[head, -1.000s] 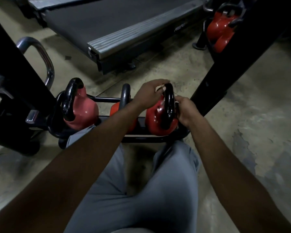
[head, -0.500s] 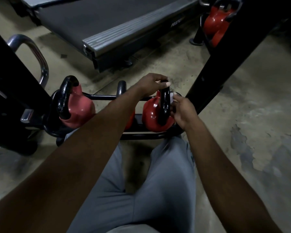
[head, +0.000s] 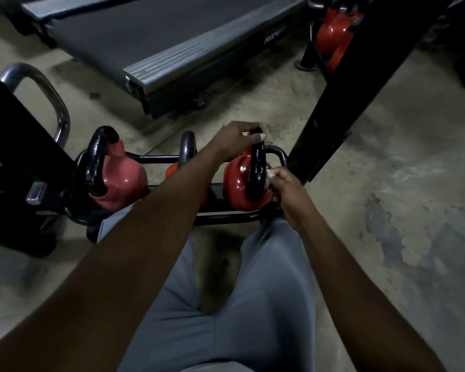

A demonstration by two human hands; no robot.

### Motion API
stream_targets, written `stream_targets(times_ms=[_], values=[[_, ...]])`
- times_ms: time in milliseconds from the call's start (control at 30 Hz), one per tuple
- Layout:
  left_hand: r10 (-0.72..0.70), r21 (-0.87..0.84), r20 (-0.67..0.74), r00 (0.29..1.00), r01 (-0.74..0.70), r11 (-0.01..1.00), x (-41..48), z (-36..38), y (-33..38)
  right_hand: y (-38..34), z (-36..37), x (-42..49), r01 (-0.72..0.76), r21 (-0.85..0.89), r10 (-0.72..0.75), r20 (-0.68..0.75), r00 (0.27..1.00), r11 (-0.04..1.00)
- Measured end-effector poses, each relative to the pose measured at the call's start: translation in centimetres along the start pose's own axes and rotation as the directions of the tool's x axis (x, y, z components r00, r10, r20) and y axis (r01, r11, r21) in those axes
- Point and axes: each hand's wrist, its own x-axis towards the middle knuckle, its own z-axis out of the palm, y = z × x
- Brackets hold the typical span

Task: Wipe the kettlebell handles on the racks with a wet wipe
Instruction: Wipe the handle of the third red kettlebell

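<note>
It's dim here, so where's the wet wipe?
In the head view, right of centre: the right hand pinches the wet wipe against the rightmost kettlebell's handle.

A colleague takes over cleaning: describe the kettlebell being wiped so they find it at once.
Before the treadmill stands a low black rack holding three red kettlebells. Take the rightmost kettlebell, beside the slanted black post. Only this one has a left hand gripping its handle and a right hand pressing a white wipe to it.
</note>
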Motion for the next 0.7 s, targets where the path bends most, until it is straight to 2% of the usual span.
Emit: stream_targets(times_ms=[100, 267, 333, 400, 433, 500, 633, 700], values=[[-0.02, -0.042, -0.008, 1.0, 0.02, 0.999, 0.1, 0.0, -0.2, 0.3, 0.3, -0.9, 0.073, -0.001, -0.073, -0.053, 0.996, 0.997], [-0.001, 0.01, 0.0, 1.0, 0.001, 1.0, 0.3, 0.0, -0.5, 3.0, 1.1, -4.3, 0.209, -0.201, -0.243, -0.163, 0.956, 0.957], [-0.002, 0.019, 0.001, 1.0, 0.002, 1.0, 0.7, -0.2, -0.6, 2.5, 1.3, -4.0, 0.23, -0.145, -0.26, -0.237, 0.936, 0.962], [-0.01, 0.006, 0.009, 1.0, 0.009, 1.0, 0.9, -0.3, -0.7, 1.1, 1.7, -2.4, 0.192, -0.041, -0.196, -0.266, 0.944, 0.98], [-0.011, 0.003, 0.012, 1.0, 0.011, 1.0, 0.9, -0.2, -0.8, 0.7, 1.7, -1.9, 0.167, -0.056, -0.176, -0.246, 0.953, 0.984], [-0.003, 0.018, 0.019, 1.0, 0.003, 1.0, 0.8, 0.0, -1.0, 1.0, 1.3, -1.9, 0.14, -0.194, -0.177, -0.189, 0.966, 0.971], [0.009, 0.037, 0.015, 1.0, -0.01, 0.999, 1.2, 0.0, -1.3, 1.7, -0.6, -2.5, 0.206, -0.405, -0.248, -0.053, 0.967, 0.891], [0.007, 0.016, 0.01, 1.0, -0.008, 1.0, 1.4, 0.1, -1.5, 0.6, -0.5, -0.8, 0.208, -0.443, -0.203, 0.059, 0.977, 0.872]])
